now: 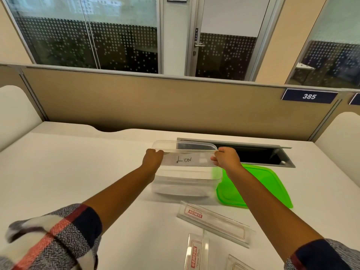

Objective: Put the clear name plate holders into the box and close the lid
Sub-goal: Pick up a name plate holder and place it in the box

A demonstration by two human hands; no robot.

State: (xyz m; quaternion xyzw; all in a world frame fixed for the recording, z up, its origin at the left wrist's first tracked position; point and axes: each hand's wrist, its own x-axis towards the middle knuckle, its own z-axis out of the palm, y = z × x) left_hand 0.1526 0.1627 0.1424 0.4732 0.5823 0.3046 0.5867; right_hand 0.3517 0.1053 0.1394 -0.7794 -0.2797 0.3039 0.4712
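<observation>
Both arms extended over white desk [78, 164]; left hand [153, 159] and right hand [227, 157] each pinched on one end of a clear holder [187, 159] bearing a handwritten "LION" card, held level across the open top of the clear box [185, 184]. Green lid [268, 188] off, flat on desk, touching box's right side and partly under right forearm. Three more holders loose on desk nearer the person: one with red print [216, 223] lying diagonally, a second [196, 252] just beside it, a third [237, 265] cut by frame's bottom edge.
</observation>
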